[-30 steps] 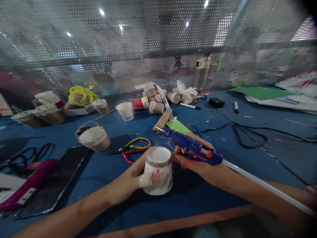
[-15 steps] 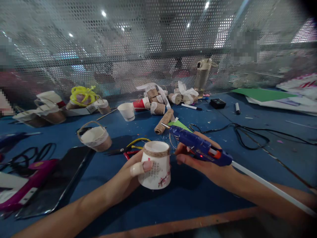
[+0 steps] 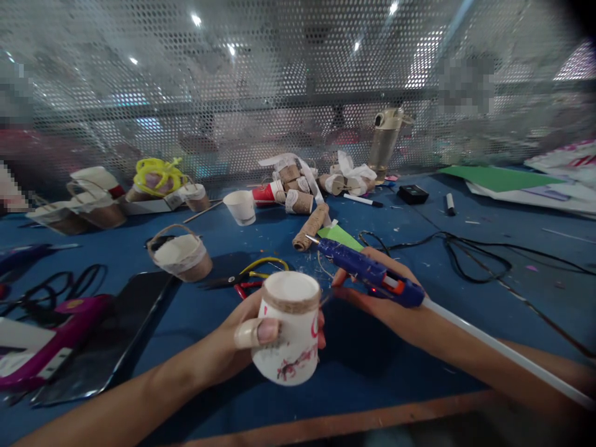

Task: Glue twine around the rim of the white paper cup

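Note:
My left hand (image 3: 230,341) is wrapped around a white paper cup (image 3: 295,347) with pink blossom print, held upside down. A bandage-like wrap covers part of the thumb. Several turns of twine (image 3: 294,305) circle the cup near its upturned base. My right hand (image 3: 388,310) holds a blue glue gun (image 3: 358,264), its nozzle pointing left, above and behind the cup. A long white glue stick (image 3: 488,341) trails out of the gun's back. A thin strand seems to run from the cup to the right fingertips, though it is blurred.
Behind the cup lie yellow-and-red-handled pliers (image 3: 239,279), a twine roll (image 3: 311,228) and a small basket (image 3: 186,257). A phone (image 3: 112,335) and a magenta tool (image 3: 60,341) sit left. A black cable (image 3: 459,245) crosses the right side. A bottle (image 3: 385,143) stands near the mesh wall.
My left hand has brought the cup slightly lower and closer and turned it, so the print shows differently and the base tips more towards me. The glue gun has shifted slightly left.

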Available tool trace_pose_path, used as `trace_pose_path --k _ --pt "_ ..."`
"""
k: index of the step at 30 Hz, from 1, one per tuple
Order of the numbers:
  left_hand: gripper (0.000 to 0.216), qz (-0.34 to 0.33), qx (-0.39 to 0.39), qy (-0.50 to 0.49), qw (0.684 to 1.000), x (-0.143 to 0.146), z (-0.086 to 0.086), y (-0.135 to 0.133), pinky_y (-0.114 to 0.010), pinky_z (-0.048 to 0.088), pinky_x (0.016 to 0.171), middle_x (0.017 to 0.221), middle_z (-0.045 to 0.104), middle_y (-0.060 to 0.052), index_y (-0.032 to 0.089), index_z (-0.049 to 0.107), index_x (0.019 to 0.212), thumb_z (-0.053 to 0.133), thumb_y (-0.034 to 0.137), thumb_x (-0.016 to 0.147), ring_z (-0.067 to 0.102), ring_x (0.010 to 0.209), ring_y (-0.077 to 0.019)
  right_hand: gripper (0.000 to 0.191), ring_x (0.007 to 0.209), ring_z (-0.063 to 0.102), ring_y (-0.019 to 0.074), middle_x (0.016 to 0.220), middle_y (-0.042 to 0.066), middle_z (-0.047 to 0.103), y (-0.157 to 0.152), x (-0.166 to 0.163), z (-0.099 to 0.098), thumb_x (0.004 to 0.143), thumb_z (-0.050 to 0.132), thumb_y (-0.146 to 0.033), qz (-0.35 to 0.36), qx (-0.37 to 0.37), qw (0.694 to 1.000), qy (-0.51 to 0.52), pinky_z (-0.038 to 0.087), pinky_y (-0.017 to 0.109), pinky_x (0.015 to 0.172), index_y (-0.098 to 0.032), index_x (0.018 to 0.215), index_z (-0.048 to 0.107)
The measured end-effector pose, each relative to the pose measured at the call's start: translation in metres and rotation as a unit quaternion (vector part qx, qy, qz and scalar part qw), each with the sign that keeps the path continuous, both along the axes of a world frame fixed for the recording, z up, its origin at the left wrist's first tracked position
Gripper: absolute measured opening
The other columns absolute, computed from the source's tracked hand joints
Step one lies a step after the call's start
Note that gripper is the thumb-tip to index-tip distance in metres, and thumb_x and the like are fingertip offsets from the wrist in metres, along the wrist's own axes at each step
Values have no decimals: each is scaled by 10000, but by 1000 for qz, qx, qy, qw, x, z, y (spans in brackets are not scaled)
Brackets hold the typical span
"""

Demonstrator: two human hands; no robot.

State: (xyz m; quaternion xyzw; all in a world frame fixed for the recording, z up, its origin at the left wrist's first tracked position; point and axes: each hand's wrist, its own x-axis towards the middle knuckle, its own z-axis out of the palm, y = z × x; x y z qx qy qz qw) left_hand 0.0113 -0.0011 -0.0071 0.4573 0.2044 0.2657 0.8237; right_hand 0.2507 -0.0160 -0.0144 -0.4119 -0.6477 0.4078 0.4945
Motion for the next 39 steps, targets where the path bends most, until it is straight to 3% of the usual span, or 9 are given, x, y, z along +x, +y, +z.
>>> trace_pose_path --k 4,11,14,17,21,25,28,33,39 --pt "599 -47 11 -4 999 0 1 -2 -375 520 763 1053 663 -124 136 639 1145 758 448 647 627 893 -276 72 796 656 143 876 17 667 2 -1 2 824 690 -241 -4 -13 1000 -27 531 239 743 -195 853 643" --pt "509 28 18 -18 999 -2 3 3 -362 533 792 979 713 -117 120 677 1079 714 454 696 647 883 -263 172 781 652 145 847 1 671 -6 -1 6 748 765 -182 -42 13 999 31 541 241 698 -211 843 625" --pt "465 60 12 -42 997 -1 4 4 -371 548 815 979 728 -99 131 681 1093 698 424 733 665 880 -255 209 813 675 147 865 -4 683 -14 1 8 736 775 -148 -24 28 998 58 562 248 736 -227 859 625" --pt "472 62 4 -56 997 0 5 4 -376 560 830 998 736 -98 123 681 1105 699 426 743 674 898 -254 253 716 688 125 847 -14 690 -19 2 9 736 768 -118 30 25 993 107 584 237 666 -235 894 608" --pt "458 67 18 -67 995 0 3 5 -369 568 832 1036 739 -109 120 676 1107 687 425 766 679 925 -258 253 621 665 100 814 -11 685 -17 4 7 736 769 -106 42 15 994 101 557 214 589 -222 892 609" --pt "428 88 26 -77 993 -2 3 5 -385 576 826 1097 725 -117 126 662 1130 650 397 800 676 959 -272 146 660 660 160 795 19 679 -12 9 5 792 728 -181 80 37 991 103 534 300 594 -215 842 595" --pt "408 99 25 -88 991 -2 5 4 -403 576 837 1103 723 -111 134 662 1143 613 389 828 677 972 -277 121 604 638 149 765 30 680 -10 13 5 840 684 -262 103 11 989 108 515 294 552 -203 874 584" --pt "426 104 14 -84 991 -1 6 5 -399 567 859 1099 732 -132 118 681 1122 582 427 845 683 989 -292 104 557 577 97 756 2 626 -9 13 5 828 693 -224 61 25 997 44 476 230 497 -200 836 592" --pt "429 115 45 -38 992 0 5 5 -344 571 840 1022 746 -104 129 676 1094 710 394 759 692 928 -254 140 541 535 98 670 -13 569 -9 11 9 832 674 -254 11 22 1000 -11 437 233 498 -194 761 569"
